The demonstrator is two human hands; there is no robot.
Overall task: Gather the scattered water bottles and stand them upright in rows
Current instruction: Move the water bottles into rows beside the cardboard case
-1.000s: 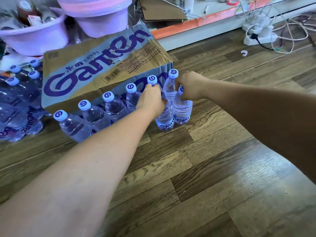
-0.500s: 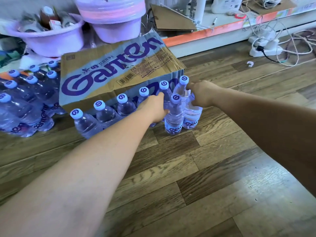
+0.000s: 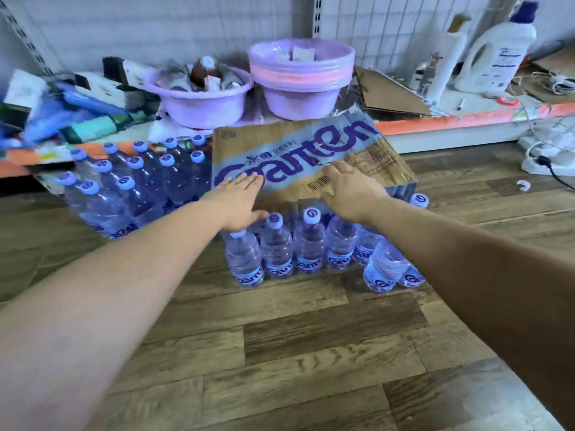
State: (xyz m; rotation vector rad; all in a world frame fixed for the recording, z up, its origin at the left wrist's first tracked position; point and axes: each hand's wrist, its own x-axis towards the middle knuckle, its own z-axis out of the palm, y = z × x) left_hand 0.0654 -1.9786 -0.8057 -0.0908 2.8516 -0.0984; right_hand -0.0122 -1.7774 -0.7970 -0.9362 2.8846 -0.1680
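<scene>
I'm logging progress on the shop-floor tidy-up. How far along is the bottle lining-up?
Done: one upright row stands before the cardboard box, and two bottles start a second row at its right end. In hand: nothing; the left hand and right hand reach open toward the box. Left: filling the second row; no loose bottles show.

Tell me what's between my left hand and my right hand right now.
In the head view, the printed top of the Ganten cardboard carton lies between your left hand and right hand.
</scene>
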